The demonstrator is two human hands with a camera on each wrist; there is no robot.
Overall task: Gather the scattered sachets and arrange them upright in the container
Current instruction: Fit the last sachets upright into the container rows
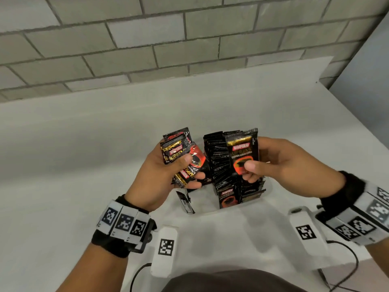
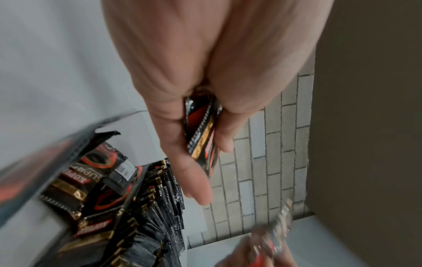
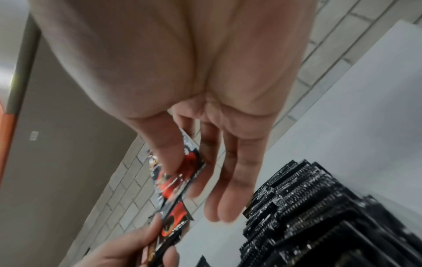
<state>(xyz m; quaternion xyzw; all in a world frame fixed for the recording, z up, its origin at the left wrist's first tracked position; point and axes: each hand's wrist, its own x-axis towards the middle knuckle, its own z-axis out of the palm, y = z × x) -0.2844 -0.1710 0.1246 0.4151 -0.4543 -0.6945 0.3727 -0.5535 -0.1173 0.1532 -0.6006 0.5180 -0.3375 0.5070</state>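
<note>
My left hand point(image 1: 168, 165) grips a loose bunch of black, red and gold coffee sachets point(image 1: 179, 152), thumb on top; the left wrist view shows that bunch point(image 2: 202, 133) squeezed between thumb and fingers. My right hand point(image 1: 271, 161) pinches a single sachet point(image 1: 243, 150) upright between thumb and fingers, seen blurred in the right wrist view point(image 3: 180, 180). Both hands hover over a white container point(image 1: 252, 202) on the table, where several sachets point(image 1: 219, 163) stand packed upright in rows point(image 3: 308, 207). One sachet point(image 1: 186, 202) leans at the container's near left corner.
The white table point(image 1: 84, 144) runs back to a grey brick wall point(image 1: 168, 39). Two white marker blocks point(image 1: 165, 247) point(image 1: 307, 232) with cables lie near the table's front edge, below my wrists. The table's right edge drops off at the far right.
</note>
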